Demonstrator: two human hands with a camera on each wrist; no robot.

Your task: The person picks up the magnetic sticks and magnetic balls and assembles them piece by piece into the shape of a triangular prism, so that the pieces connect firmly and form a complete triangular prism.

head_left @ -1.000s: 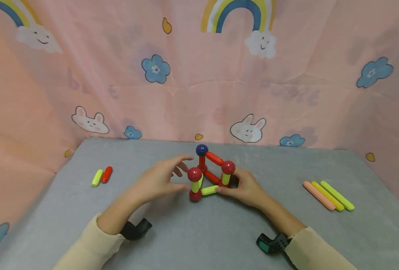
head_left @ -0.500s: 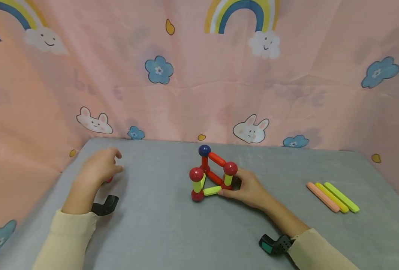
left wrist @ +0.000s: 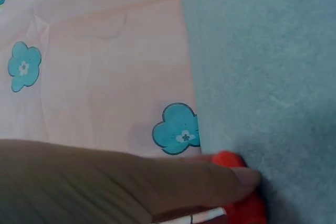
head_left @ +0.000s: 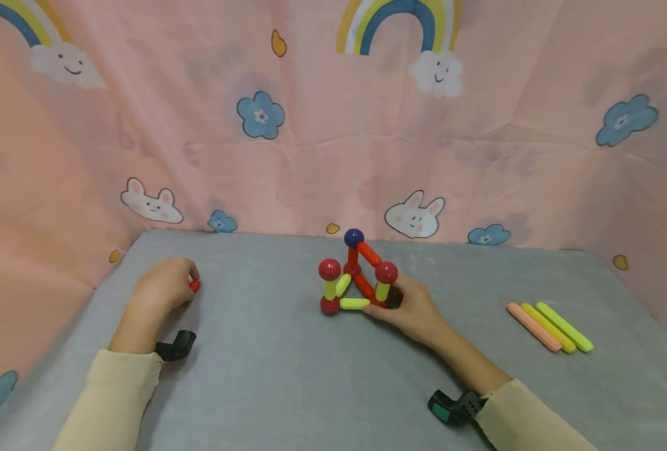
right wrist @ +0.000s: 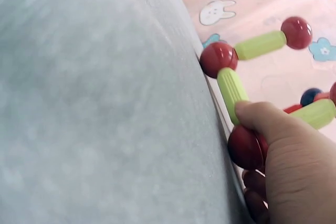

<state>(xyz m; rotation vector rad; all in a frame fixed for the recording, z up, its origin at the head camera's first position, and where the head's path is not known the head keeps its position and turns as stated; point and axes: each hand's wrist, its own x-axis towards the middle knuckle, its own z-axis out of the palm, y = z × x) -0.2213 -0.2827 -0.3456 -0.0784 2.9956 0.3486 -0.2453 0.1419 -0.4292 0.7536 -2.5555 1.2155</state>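
Observation:
My left hand [head_left: 158, 291] is at the left of the table and pinches a short red magnetic rod [head_left: 195, 285]. In the left wrist view the thumb lies across this rod [left wrist: 252, 211]. My right hand [head_left: 414, 307] grips the lower right corner of a magnetic ball-and-rod frame [head_left: 354, 304] standing mid-table. Red balls, a blue ball [head_left: 354, 238] on top at the back, and red and yellow-green rods make up the frame. In the right wrist view the thumb presses a yellow-green rod [right wrist: 231, 90] beside the lower red ball [right wrist: 245, 148].
Three longer rods [head_left: 550, 327], orange, yellow and yellow-green, lie side by side at the right of the grey table [head_left: 288, 388]. A pink patterned curtain [head_left: 310, 175] hangs along the back and left edges.
My left hand has left the frame, gone to the left and taken hold of the short red rod. The right hand's frame has shifted slightly back and turned.

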